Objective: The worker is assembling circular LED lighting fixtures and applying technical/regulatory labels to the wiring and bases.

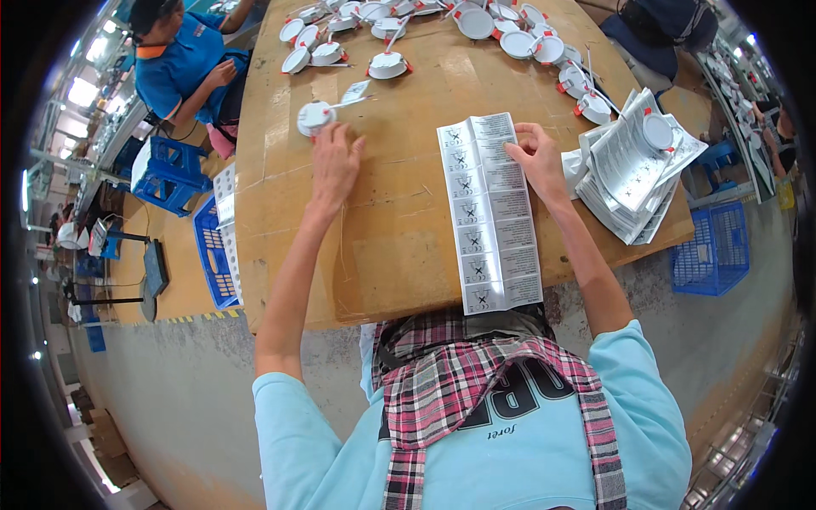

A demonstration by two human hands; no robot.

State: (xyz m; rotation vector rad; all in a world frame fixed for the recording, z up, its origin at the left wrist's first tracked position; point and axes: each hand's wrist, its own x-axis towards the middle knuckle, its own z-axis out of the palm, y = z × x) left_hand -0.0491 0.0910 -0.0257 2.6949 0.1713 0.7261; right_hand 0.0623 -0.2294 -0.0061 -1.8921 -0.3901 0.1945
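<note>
Black crossed-out signs (465, 185) and print (510, 206) (too fine to read) line the sheet (491, 223) in the right hand (539, 160), similar signs the sheet pile (625, 157) right of it, dark letters (508, 403) the shirt (518, 467) below.

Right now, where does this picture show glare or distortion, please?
In the head view, the silver label sheet at the right hand shines in pale patches; also in the head view, lights at far left look blown out, and the outer scene curves toward black corners.
</note>
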